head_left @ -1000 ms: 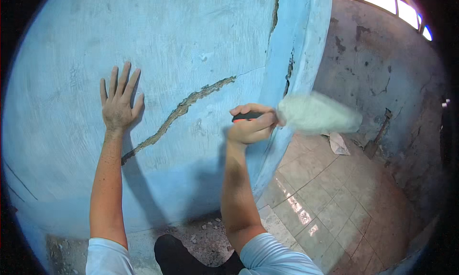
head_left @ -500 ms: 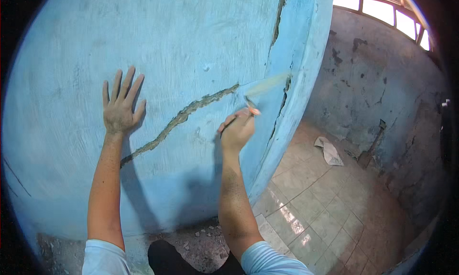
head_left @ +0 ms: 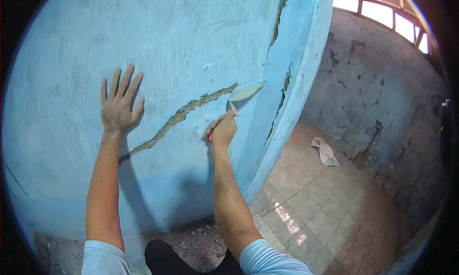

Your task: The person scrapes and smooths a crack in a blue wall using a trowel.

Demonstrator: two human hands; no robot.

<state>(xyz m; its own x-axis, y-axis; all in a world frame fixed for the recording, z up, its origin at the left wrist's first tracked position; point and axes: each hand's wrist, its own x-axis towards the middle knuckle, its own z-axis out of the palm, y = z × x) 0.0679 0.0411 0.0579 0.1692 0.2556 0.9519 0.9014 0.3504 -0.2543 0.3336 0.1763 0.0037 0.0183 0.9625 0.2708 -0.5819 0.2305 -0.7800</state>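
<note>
My left hand lies flat against the blue wall with its fingers spread, left of a rough diagonal crack. In my right hand is a trowel with a leaf-shaped blade and an orange-and-dark handle, the fingers wrapped round it. Its blade lies close against the plaster, the pointed tip toward the right, beside the crack's upper end. Whether the whole blade touches the wall I cannot tell.
A vertical crack runs near the wall's right edge. Beyond that edge are a tiled floor, a crumpled whitish sheet, a shovel-like tool against a stained wall. Rubble lies at the wall's foot.
My right hand has moved left with the trowel, its blurred blade now sharp and nearer the diagonal crack's upper end. My left hand stays flat on the wall.
</note>
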